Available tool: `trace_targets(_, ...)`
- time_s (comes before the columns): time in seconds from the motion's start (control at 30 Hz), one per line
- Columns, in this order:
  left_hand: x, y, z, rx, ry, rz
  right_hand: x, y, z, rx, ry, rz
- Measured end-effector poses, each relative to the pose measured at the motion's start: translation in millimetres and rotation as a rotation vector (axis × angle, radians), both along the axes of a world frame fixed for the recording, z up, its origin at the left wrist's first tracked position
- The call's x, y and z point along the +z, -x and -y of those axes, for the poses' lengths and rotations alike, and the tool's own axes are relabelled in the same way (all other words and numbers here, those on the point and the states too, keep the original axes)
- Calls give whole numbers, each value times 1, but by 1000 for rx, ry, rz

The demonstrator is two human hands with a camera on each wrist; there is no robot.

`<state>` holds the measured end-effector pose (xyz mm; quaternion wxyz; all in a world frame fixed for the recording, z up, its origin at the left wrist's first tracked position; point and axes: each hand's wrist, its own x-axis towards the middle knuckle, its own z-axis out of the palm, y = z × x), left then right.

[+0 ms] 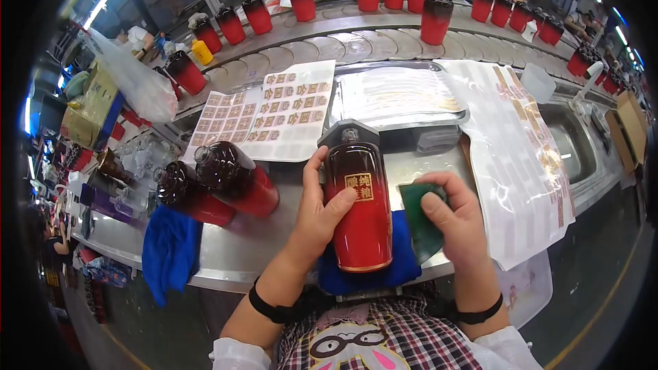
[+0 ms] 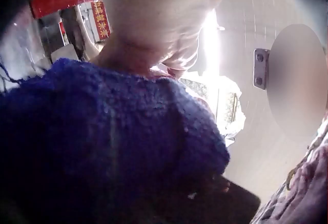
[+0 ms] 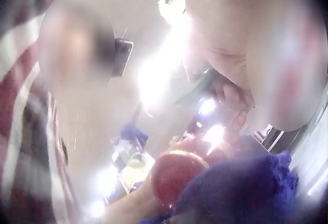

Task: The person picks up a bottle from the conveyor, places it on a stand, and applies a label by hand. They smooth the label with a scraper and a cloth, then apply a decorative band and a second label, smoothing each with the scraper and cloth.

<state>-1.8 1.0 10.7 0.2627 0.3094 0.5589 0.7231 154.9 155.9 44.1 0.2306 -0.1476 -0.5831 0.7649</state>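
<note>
A glossy bottle [image 1: 363, 236], dark at the top and red below, leans back over a blue cloth [image 1: 406, 260] in front of the person. My left hand [image 1: 317, 211] grips it along its left side, thumb on the edge of a gold-bordered label [image 1: 367, 190]. To the bottle's right, my right hand [image 1: 460, 218] pinches a flat dark green scraper-like piece [image 1: 419, 223] between thumb and fingers, apart from the bottle. The bottle's round base [image 3: 177, 175] shows in the right wrist view. Blue cloth [image 2: 113, 131] fills much of the left wrist view.
Two similar bottles [image 1: 250, 188] lean at the left beside another blue cloth [image 1: 170, 250]. Label sheets [image 1: 223, 118] and a metal tray [image 1: 397, 122] lie behind; a long strip sheet [image 1: 507, 185] is at the right, near a sink [image 1: 572, 144]. Several bottles stand on the conveyor [image 1: 336, 44].
</note>
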Motion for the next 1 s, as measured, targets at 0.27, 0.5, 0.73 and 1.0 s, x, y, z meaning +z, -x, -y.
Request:
trace_targets(0.27, 3, -4, 0, 15, 6, 24, 3, 17, -5, -88, -1126, 7)
trace_targets(0.5, -2, -4, -1, 51, -2, -30, -3, 28, 6, 17, -1379, -44)
trace_targets(0.73, 1, -4, 3, -26, -89, 117, -5, 29, 7, -10, -1420, -24)
trace_targets(1.0, 3, -3, 4, -33, -61, 100, -3, 31, 6, -8, -1441, -36)
